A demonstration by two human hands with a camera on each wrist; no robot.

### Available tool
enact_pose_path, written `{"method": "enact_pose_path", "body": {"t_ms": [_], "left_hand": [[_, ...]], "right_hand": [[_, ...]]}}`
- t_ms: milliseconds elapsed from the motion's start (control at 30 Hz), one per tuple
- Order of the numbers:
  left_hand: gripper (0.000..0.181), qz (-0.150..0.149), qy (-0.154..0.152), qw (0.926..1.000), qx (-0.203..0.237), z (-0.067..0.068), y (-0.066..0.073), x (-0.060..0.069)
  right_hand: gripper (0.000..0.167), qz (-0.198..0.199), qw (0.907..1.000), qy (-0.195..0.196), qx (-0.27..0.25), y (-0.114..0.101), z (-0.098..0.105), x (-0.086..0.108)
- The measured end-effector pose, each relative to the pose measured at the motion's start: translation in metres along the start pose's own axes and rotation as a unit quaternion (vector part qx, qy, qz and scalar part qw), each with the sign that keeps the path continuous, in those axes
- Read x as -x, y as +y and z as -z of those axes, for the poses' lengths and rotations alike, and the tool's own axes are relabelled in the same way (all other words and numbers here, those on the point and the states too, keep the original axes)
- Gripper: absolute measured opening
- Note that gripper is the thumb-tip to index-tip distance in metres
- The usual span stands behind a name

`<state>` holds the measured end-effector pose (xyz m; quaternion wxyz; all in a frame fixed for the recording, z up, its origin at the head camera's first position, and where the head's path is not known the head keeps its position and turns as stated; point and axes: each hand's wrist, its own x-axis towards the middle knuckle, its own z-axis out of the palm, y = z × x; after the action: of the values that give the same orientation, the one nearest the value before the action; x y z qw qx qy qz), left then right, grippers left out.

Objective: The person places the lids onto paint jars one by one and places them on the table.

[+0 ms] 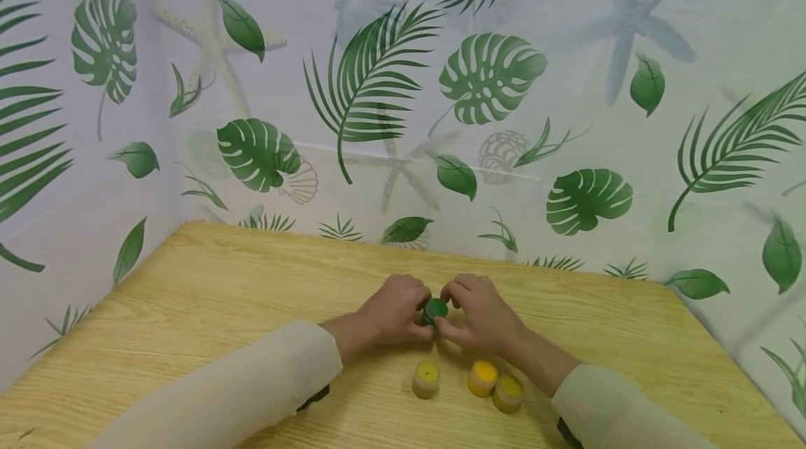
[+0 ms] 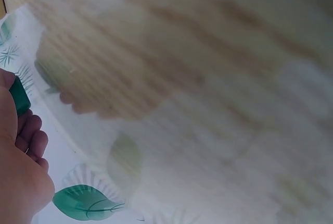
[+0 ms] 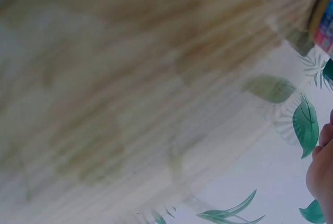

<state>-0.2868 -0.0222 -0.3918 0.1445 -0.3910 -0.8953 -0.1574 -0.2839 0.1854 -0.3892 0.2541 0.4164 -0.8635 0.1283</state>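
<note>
A small jar with a green lid is between the two hands, near the middle of the wooden table. My left hand grips it from the left, with thumb and fingers curled about its side. From the right, my right hand pinches it at the lid, thumb at the near edge and forefinger on the far side. In the left wrist view, a green part shows between the thumb and curled fingers. Only the edge of the right hand appears in the right wrist view.
Nearer the person stand three small jars with yellow tops: one on the left, and two close together, a middle one and a right one. A leaf-printed cloth hangs behind the wooden table.
</note>
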Motion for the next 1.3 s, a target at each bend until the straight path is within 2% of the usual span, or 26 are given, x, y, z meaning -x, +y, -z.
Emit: {"method": "enact_pose_path", "body": {"t_ms": [367,500,633,933,1200,1300], "left_hand": [[0.027,0.006,-0.017,0.9998,-0.006,0.0009,-0.0018,-0.0004],[0.027,-0.006,-0.026,0.9995,-0.018,0.0025,-0.001,-0.0009],[0.027,-0.026,-0.017,0.9988,-0.039,0.0032,-0.0002,-0.0002],[0.03,-0.037,0.008,0.9973,-0.063,0.0017,0.0019,0.0016],[0.031,-0.029,0.013,0.998,-0.054,0.0022,0.004,0.0015],[0.03,-0.028,0.01,0.9983,-0.05,0.0026,0.0035,0.0009]], "right_hand": [[0.023,0.033,0.9994,0.007,0.003,-0.0004,-0.0022,-0.0016],[0.023,0.046,0.9989,0.0,-0.003,-0.0012,-0.0022,-0.0027],[0.024,0.05,0.9987,-0.007,0.009,-0.0019,-0.0015,-0.003],[0.025,0.02,0.9995,-0.008,0.023,-0.0036,0.0,-0.0007],[0.022,-0.003,0.9998,-0.008,-0.02,-0.003,0.0013,-0.0004],[0.02,0.004,0.9995,-0.011,-0.029,-0.0017,0.0015,-0.0006]]}}
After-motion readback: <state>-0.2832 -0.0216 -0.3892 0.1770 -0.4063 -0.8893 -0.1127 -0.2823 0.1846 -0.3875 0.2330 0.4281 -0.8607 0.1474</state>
